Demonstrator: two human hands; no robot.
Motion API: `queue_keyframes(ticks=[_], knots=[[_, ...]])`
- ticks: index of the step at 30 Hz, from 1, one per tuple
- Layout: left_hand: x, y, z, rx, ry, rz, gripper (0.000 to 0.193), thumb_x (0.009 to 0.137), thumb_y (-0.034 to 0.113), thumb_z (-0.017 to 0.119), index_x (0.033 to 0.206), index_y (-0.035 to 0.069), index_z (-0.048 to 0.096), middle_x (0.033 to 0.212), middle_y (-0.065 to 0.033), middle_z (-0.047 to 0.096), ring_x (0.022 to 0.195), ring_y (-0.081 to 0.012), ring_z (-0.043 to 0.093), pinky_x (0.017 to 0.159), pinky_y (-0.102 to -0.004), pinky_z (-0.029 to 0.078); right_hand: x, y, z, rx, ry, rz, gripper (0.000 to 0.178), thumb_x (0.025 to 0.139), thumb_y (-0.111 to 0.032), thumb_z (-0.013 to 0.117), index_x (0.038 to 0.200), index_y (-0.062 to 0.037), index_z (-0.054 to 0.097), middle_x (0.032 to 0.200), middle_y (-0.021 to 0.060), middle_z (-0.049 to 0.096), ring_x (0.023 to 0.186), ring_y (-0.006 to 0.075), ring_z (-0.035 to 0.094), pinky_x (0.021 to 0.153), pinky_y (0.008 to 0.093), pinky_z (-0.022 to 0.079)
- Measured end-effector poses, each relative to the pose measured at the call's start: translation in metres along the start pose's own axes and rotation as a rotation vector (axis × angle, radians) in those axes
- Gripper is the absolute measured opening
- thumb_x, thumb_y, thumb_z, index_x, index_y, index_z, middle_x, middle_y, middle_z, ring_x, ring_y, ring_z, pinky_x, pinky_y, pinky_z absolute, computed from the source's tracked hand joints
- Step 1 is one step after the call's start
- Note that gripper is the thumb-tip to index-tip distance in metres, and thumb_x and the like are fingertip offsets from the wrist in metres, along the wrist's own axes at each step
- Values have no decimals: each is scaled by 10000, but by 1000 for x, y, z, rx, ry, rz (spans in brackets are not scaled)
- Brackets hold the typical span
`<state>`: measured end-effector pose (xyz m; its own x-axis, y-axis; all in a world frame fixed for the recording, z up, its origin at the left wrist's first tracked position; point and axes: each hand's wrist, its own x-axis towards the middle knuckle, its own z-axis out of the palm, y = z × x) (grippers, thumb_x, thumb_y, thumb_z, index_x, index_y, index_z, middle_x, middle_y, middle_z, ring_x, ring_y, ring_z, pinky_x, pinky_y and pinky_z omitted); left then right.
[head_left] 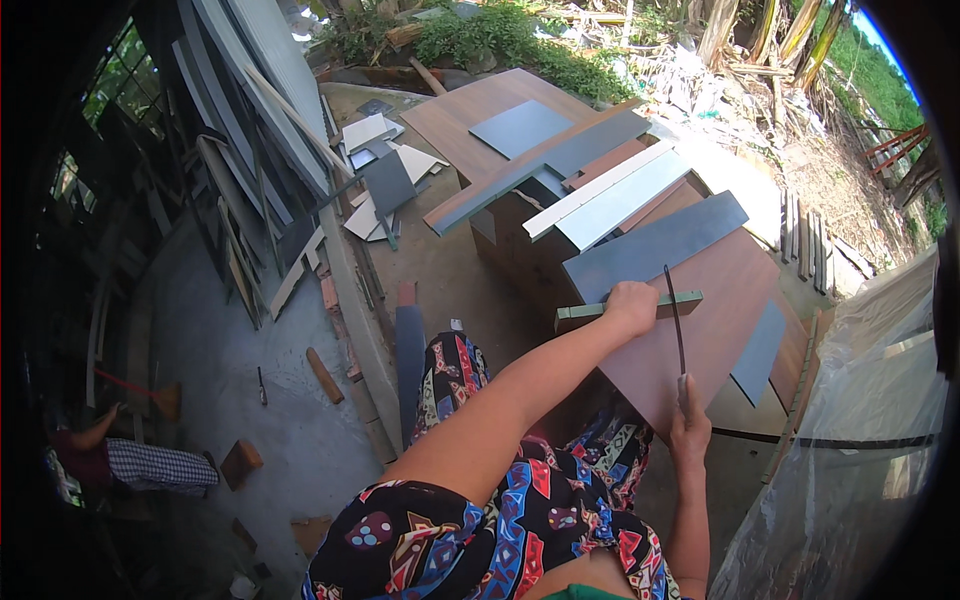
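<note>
We seem mid-trim: our left hand (632, 306) grips the narrow, green-edged board (580, 316) over the broad brown panel (735, 290), our right hand (690, 432) curls its fingers round the long, thin, dark-bladed tool (678, 325); the next stroke calls for steadiness

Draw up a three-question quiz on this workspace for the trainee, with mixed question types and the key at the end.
1. Multiple choice: which hand grips the long-bladed hand tool?
A) Left
B) Right
C) Neither

2. True or false: the left hand is well away from the narrow, green-edged board.

3. Fill in the blank: the co-worker at the lower left wears trousers with a ____ pattern.

Key:
1. B: the right hand has it by the handle.
2. False: the left hand is on the board.
3. Checked.
</note>
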<state>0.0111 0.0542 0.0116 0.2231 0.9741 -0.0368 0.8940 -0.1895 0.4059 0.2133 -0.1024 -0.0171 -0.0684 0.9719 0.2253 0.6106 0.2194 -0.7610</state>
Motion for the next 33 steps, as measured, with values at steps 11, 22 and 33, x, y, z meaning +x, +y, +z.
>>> queue_keyframes(ticks=[11,22,33], knots=[[2,-8,9,7,36,11,207,727,164,654,891,39,669,891,-180,673,886,-341,654,801,-425,515,29,-15,8,-36,-9,-21,580,811,59,497,1360,-124,458,1240,176,578,1129,296,580,924,348,458],[-1,-2,5,5,27,-9,209,732,171,661,896,41,672,896,-180,673,892,-332,655,807,-421,513,32,4,16,49,-13,-120,593,812,52,498,1371,-140,442,1243,180,571,1120,313,579,899,372,474],[3,-4,4,-23,21,24,237,709,169,663,904,34,669,886,-187,671,893,-344,652,813,-424,512,-3,-1,-5,45,-1,5,581,804,61,521,1352,-123,469,1211,193,590,1125,317,578,907,352,465]])
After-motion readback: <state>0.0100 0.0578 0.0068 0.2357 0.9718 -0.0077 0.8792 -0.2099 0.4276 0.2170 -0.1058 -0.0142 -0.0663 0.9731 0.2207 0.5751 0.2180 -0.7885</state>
